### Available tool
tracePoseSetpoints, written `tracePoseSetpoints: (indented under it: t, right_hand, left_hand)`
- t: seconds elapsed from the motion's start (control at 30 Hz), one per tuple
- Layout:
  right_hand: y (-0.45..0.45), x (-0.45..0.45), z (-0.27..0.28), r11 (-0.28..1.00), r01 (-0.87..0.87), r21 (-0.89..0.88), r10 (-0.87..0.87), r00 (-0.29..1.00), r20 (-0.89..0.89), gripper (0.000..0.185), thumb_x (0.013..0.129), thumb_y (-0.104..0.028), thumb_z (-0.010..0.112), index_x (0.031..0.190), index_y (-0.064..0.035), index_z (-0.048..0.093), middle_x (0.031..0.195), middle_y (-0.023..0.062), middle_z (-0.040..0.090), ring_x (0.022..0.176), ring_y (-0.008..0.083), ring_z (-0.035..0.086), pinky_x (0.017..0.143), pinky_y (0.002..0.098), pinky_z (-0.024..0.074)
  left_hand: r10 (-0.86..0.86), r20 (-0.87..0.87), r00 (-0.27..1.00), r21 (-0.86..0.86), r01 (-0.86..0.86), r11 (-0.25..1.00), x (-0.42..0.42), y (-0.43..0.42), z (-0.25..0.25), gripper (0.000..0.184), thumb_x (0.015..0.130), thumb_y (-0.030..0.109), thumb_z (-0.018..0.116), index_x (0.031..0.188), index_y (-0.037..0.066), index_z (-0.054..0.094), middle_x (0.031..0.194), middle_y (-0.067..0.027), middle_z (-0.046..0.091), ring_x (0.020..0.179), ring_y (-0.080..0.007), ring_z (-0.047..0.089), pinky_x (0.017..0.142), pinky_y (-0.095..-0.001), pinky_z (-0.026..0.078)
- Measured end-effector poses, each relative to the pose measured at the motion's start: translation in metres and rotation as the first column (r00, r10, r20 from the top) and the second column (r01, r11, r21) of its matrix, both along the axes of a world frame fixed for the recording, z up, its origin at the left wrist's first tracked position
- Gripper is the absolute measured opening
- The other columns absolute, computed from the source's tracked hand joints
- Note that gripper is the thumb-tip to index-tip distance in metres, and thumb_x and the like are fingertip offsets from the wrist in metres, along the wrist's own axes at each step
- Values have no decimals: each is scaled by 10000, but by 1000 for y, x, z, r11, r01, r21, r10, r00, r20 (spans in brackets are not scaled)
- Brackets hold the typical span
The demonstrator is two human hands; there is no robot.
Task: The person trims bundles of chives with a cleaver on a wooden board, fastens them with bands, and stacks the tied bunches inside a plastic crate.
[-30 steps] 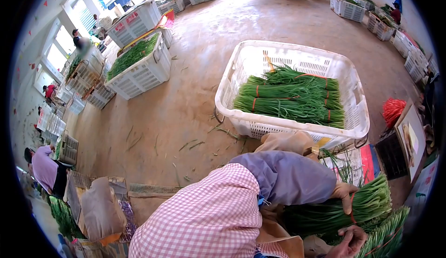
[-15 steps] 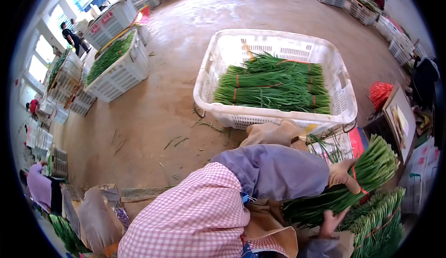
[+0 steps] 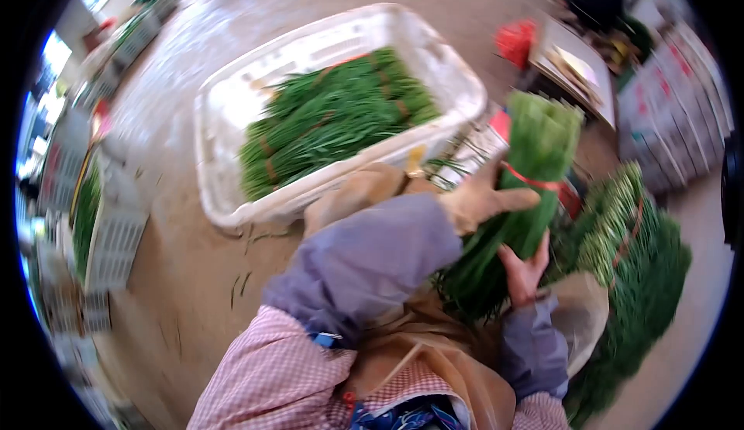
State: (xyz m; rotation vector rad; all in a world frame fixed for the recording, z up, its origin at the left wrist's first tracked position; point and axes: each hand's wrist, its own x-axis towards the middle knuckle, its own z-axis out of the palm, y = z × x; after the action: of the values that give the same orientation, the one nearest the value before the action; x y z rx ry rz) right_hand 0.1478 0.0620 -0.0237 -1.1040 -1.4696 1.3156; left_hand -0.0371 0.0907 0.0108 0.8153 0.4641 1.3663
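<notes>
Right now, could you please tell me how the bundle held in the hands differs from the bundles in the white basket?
The held bundle stands steeply tilted, pale ends up; the basket bundles lie on their sides. The held bundle is gripped by the left hand; no hand touches the basket bundles. The held bundle is single; the basket bundles lie several together. Both are green and tied with reddish bands.

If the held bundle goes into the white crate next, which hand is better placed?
Probably the left hand: it holds the bundle near the red band, closer to the crate than the right hand.
</notes>
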Motion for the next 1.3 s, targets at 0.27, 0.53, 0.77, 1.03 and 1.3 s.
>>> tracePoseSetpoints:
  t: [0.27,0.53,0.77,1.03,1.3]
  right_hand:
    - [21,17,10,975,-222,-2,215,947,-239,730,964,-365,521,1497,34,219,1455,224,404,1355,289,396,1132,413,293]
    - [33,62,14,873,-473,-119,26,289,-957,763,992,-604,221,1443,-9,380,1480,234,380,1401,401,306,1119,511,303]
    - [32,64,25,874,-439,-209,-104,250,-963,728,1002,-562,288,1450,12,310,1511,218,299,1426,380,234,1130,522,282]
    - [36,61,-1,959,-4,-285,-156,829,-537,319,1018,-310,490,846,-50,557,614,-8,423,588,149,508,694,369,523]
    - [33,44,8,991,106,-85,-129,930,-344,157,938,-61,521,1066,11,577,781,48,606,720,129,582,728,291,487]
  left_hand:
    - [-70,199,978,-190,108,976,-7,-1,-3,499,852,268,701,1251,17,539,1083,-150,656,914,-262,680,798,-413,585]
    - [76,-7,997,-89,-76,993,-19,-6,14,615,788,205,749,1315,18,493,1135,-102,635,958,-229,663,806,-370,573]
    - [91,-109,990,-165,-109,980,-9,-6,5,610,760,140,754,1297,-11,506,1099,-116,645,913,-220,665,795,-348,556]
    - [18,107,994,-81,-10,997,-9,-7,8,596,736,206,783,1242,0,546,1039,-107,659,860,-223,680,745,-364,582]
    - [-26,27,999,0,26,1000,-15,-12,8,848,673,258,823,1376,-4,427,1240,-132,590,1069,-255,634,892,-403,562]
